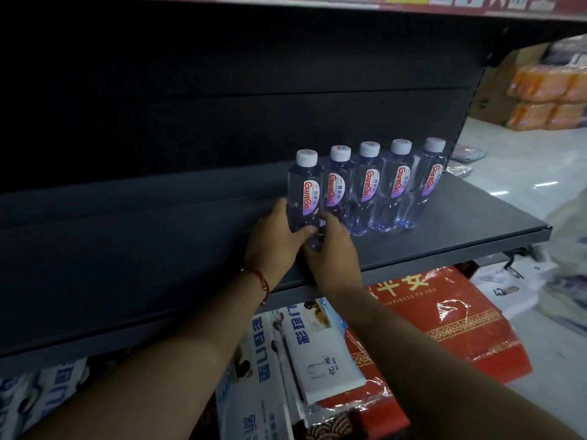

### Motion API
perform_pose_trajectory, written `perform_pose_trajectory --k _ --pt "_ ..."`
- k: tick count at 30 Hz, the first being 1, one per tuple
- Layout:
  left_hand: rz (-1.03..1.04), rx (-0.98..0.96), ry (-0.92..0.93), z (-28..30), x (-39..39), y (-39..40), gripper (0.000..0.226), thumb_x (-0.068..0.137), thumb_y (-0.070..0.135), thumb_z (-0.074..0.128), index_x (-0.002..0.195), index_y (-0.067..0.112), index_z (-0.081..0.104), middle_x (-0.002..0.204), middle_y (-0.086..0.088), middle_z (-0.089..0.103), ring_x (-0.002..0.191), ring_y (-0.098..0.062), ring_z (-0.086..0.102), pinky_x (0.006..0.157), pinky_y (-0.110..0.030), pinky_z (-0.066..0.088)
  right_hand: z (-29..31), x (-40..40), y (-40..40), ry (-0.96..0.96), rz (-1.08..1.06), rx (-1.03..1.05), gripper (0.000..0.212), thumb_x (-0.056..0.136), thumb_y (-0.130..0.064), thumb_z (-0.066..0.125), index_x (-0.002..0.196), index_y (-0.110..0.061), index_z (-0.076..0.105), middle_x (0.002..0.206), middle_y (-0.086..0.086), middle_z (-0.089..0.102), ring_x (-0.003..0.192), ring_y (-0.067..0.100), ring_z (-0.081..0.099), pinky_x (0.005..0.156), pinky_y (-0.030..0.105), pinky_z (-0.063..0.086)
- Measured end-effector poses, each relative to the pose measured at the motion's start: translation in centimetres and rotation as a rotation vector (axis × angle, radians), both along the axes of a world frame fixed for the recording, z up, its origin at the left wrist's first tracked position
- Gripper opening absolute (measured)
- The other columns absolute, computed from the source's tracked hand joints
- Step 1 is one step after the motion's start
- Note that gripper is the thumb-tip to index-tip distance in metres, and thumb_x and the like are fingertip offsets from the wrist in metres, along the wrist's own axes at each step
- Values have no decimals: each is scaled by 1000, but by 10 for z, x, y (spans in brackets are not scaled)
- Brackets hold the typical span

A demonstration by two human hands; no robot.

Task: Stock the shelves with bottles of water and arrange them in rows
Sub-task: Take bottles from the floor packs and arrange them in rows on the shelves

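The left hand [273,239] and right hand [333,249] are both gripping the base of the leftmost clear plastic white-capped water bottle [305,188], standing in a row of five on the dark grey metal shelf [460,217]. Pale tiled floor [524,154] is lying beyond.

water bottles [368,185]: 5, white-capped, in one row | shelf [444,230]: 1 | hands: 2, left hand [276,239], right hand [333,252] | red wrist cord [262,281]: 1 | red gift bag [444,322]: 1
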State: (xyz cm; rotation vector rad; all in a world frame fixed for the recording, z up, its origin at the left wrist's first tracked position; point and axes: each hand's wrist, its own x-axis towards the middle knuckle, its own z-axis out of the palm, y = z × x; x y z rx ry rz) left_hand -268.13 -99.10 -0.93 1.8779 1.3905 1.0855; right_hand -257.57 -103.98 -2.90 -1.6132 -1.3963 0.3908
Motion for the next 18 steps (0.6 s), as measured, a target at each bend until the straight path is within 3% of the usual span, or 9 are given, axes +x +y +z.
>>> perform_pose_trajectory --k 6,8,10,14,18 --pt "7 -11 128 1 0 0 48 89 40 71 132 28 51 123 2 69 109 -19 67 90 -45 57 9 18 -34 -168 130 -104 52 93 -22 63 141 -31 44 140 -3 53 124 13 53 103 30 44" --pt "34 -38 269 4 -3 -18 49 90 55 59 132 30 48 118 -3 68 101 -23 67 84 -46 59 16 35 -56 -291 123 -154 60 94 -28 62 149 -26 38 152 1 42 137 18 42 113 34 38" --pt "25 -19 457 5 -3 -46 52 94 55 52 138 27 45 126 -7 62 104 -26 65 84 -45 58 24 58 -85 -445 91 -216 65 97 -34 57 155 -21 30 162 4 27 149 24 26 122 38 24" --pt "-311 184 792 7 35 -116 73 98 58 44 158 22 23 165 -9 22 146 -30 32 117 -43 31 25 117 -171 -643 -15 -306 69 100 -41 51 158 -20 21 166 6 17 154 26 13 123 36 7" --pt "-622 379 895 10 119 -199 85 86 72 19 159 29 18 167 -9 13 152 -30 20 123 -42 16 12 176 -281 -636 -197 -404 70 100 -47 48 158 -21 21 166 5 18 154 27 13 123 36 9"
